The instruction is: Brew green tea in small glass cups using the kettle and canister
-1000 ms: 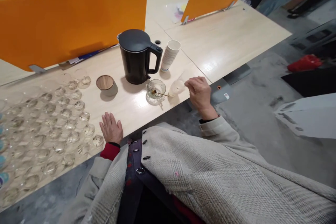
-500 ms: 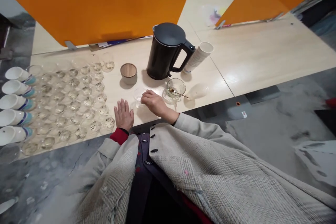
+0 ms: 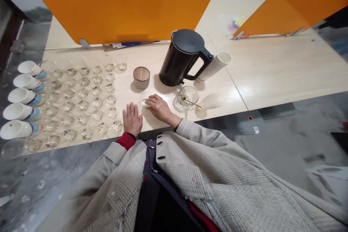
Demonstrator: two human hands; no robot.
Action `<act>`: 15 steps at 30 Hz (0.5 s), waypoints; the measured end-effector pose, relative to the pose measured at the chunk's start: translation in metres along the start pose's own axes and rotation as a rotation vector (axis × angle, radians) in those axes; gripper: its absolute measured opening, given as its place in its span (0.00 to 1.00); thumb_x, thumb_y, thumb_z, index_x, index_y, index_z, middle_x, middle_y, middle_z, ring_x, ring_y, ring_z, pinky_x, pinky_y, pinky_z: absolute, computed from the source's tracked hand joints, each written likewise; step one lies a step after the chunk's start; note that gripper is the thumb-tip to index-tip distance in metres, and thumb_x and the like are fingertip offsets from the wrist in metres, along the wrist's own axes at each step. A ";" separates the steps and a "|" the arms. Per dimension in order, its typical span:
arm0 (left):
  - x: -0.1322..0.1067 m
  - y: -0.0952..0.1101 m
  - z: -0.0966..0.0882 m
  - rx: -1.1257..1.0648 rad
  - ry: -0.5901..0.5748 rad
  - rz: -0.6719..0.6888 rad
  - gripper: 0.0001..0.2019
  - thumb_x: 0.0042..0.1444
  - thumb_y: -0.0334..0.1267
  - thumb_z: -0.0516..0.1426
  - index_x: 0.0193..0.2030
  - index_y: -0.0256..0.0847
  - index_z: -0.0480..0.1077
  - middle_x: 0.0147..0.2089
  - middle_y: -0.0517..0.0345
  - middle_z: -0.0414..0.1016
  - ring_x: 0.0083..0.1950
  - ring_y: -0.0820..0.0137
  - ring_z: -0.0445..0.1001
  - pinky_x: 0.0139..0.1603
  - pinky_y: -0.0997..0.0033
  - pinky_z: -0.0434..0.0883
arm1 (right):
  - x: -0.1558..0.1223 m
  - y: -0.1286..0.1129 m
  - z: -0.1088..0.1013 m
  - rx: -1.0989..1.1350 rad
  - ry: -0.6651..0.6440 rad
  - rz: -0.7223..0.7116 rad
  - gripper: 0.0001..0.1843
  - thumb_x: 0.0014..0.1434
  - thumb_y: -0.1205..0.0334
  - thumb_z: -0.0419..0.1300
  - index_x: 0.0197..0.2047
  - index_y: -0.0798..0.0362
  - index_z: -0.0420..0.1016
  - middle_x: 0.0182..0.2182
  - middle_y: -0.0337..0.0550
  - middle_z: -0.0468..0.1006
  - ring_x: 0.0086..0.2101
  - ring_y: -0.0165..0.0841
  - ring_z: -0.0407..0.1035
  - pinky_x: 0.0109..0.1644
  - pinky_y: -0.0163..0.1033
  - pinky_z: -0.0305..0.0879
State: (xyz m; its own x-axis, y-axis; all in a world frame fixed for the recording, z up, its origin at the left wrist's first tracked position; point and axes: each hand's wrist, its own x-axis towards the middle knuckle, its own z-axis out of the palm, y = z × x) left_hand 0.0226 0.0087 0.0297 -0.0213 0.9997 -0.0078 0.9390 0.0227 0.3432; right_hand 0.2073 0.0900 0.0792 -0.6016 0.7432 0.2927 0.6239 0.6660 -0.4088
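My left hand (image 3: 132, 120) lies flat on the table near its front edge, fingers stretched out and holding nothing. To its right, my right hand (image 3: 160, 108) has its fingers curled at the side of a clear plastic cup (image 3: 144, 98), which is partly hidden by them. Just right of that hand stands a glass bowl (image 3: 190, 96) with a small gold-coloured spoon (image 3: 191, 102) resting in it. A round cup with a brown inside (image 3: 141, 78) sits behind my hands. Left of my left hand, rows of clear cups (image 3: 81, 105) hold small dark bits at the bottom.
A black electric kettle (image 3: 181, 58) stands behind the bowl, beside a tilted stack of white paper cups (image 3: 216, 66). Clear stacked cups (image 3: 212, 102) lie at the right. Several printed paper cups (image 3: 20, 112) line the far left. Orange dividers (image 3: 122, 7) rise at the back.
The camera view has shifted, so the table items appear further right. My left hand stays flat on the table, and my right hand stays at the clear cup.
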 end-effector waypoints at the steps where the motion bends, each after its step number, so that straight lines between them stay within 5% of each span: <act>1: 0.000 0.000 0.000 0.001 0.003 0.002 0.33 0.72 0.41 0.49 0.80 0.29 0.58 0.85 0.37 0.48 0.87 0.47 0.46 0.85 0.34 0.45 | -0.002 0.000 -0.003 0.008 0.029 -0.004 0.14 0.70 0.65 0.65 0.57 0.56 0.83 0.56 0.56 0.85 0.60 0.48 0.72 0.71 0.60 0.66; 9: 0.001 -0.004 0.004 -0.007 0.022 0.016 0.33 0.71 0.41 0.50 0.80 0.28 0.58 0.85 0.34 0.48 0.86 0.46 0.47 0.84 0.31 0.47 | 0.001 0.011 -0.034 0.061 0.205 0.076 0.20 0.74 0.54 0.60 0.62 0.56 0.81 0.59 0.58 0.83 0.61 0.49 0.72 0.69 0.60 0.69; 15: 0.000 -0.003 0.007 -0.011 0.049 0.027 0.33 0.71 0.40 0.51 0.79 0.27 0.59 0.84 0.33 0.48 0.86 0.44 0.48 0.84 0.30 0.48 | 0.050 0.024 -0.046 0.012 0.223 0.223 0.27 0.75 0.51 0.58 0.68 0.59 0.75 0.62 0.60 0.80 0.60 0.51 0.70 0.70 0.60 0.67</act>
State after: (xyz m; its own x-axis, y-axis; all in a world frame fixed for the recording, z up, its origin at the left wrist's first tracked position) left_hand 0.0218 0.0087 0.0219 -0.0131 0.9988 0.0475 0.9356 -0.0045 0.3529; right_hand 0.2149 0.1461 0.1237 -0.3259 0.8673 0.3763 0.7213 0.4854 -0.4940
